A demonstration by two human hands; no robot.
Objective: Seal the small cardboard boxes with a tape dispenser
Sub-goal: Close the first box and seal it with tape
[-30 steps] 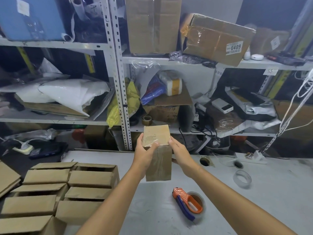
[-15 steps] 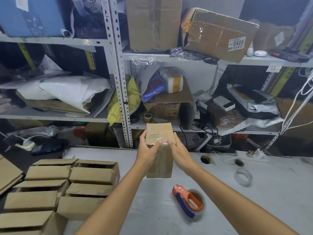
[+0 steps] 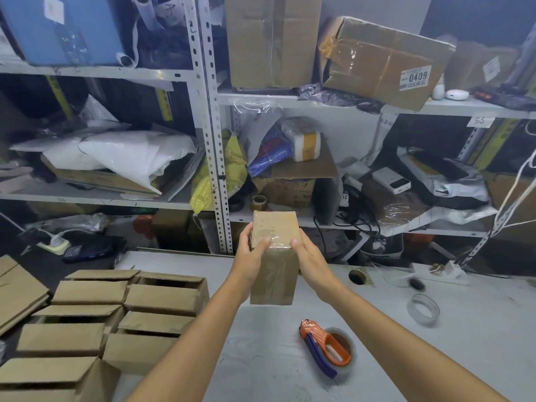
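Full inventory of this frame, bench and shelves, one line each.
held box: 1, brown, upright between both hands, over the table
tape dispenser: 1, orange and blue, lying on table, right of centre
open boxes: several, brown, grouped at table's left
clear tape roll: 1, clear, table's right
table: 1, grey
shelving: white metal, behind table, holding cartons and bags
left hand: 1, grips box's left side
right hand: 1, grips box's right side
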